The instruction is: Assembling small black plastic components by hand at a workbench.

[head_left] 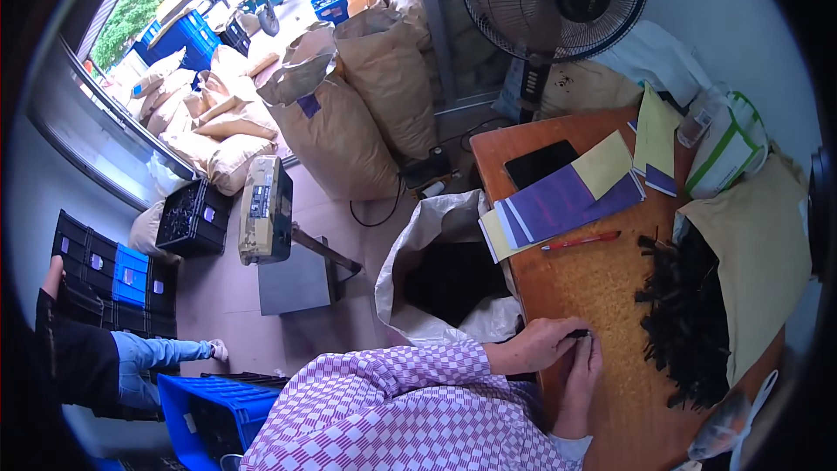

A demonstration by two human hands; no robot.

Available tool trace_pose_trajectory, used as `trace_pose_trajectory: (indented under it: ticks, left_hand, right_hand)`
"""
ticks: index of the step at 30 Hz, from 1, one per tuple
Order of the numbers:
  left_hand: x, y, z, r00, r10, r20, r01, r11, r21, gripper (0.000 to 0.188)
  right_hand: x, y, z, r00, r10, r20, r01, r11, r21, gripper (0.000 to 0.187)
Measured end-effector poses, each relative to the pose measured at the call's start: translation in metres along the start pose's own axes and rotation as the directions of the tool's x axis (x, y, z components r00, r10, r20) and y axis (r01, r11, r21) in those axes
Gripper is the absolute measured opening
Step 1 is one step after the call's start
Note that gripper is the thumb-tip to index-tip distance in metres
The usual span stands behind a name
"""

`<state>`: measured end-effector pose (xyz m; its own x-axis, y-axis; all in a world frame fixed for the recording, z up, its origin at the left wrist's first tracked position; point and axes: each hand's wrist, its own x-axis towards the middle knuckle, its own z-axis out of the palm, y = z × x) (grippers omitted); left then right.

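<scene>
My left hand (539, 344) is closed in a pinch at the near edge of the wooden table (602, 296). Between its fingertips and those of my right hand (582, 373) is a small black piece (577, 333), mostly covered, so its kind does not show. My right hand's fingers are pressed together against it, just below my left. To the right, a heap of short black strips (684, 323) spills from the mouth of a brown paper sack (763, 262) lying on the table. Left of my hands, a pale woven sack (397, 296) stands open with black contents (458, 283).
Purple and yellow paper slips (558, 205), a red pen (581, 241) and a dark flat tablet-like thing (539, 164) lie on the table. A fan (558, 4) stands behind it. Left are a platform scale (296, 277), full paper sacks (340, 131), crates (196, 218) and another person (78, 358).
</scene>
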<state>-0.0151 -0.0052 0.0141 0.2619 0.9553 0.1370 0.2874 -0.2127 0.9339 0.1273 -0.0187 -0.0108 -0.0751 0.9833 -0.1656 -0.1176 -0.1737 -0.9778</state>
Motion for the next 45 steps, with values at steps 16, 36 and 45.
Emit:
trace_pose_trajectory:
  ticks: [16, 36, 45]
  left_hand:
    - [-0.035, 0.002, -0.006, 0.993, 0.036, -0.116, -0.064, 0.967, -0.248, 0.033]
    - [-0.083, -0.006, -0.023, 0.992, -0.047, 0.116, 0.097, 0.872, -0.480, 0.036]
    - [-0.100, -0.014, -0.015, 0.990, 0.125, 0.063, -0.097, 0.938, -0.332, 0.038]
  right_hand:
    - [-0.042, -0.019, 0.041, 0.993, 0.115, -0.036, -0.103, 0.965, 0.243, 0.027]
    - [-0.092, -0.010, 0.074, 0.983, 0.114, -0.146, -0.086, 0.979, 0.184, 0.024]
    - [-0.105, 0.008, 0.075, 0.957, 0.068, -0.281, -0.046, 0.996, 0.083, 0.031]
